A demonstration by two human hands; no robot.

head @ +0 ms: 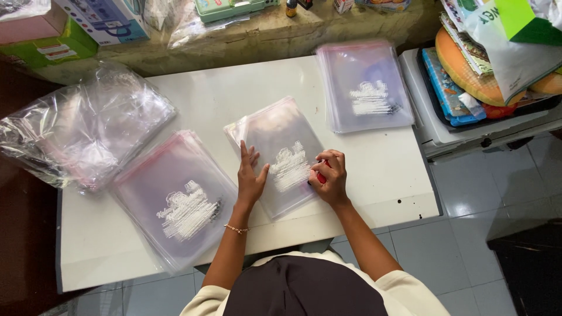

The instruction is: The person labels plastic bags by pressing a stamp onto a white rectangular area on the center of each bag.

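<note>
**Head view: pressing a printed bag flat at the front of the worktop**

Head view, looking down on a white worktop (386,169). The left hand (250,175) is lying open, fingers spread, palm pressing on the left part of a clear plastic bag (281,153). The right hand (329,177) is curling closed around a small red object (321,177), possibly a marker or stamp, and is resting it on the bag's right edge.

The bag is lying tilted, near the middle of the worktop and toward its front edge. It is transparent with a faint pink strip along its top and a white printed design at its centre. It appears thin, glossy and slippery.

Risks, as judged from this frame:
- The bag is likely to skid or wrinkle under the red object if the left palm is lifting its pressure, since film slides easily on a smooth top.
- The stack of like bags (175,202) at the front left is overhanging the front edge and could slip off if nudged by the forearm.

A second stack (366,88) is lying at the rear right corner; a crumpled heap of clear film (82,131) is sitting at the left edge.
</note>
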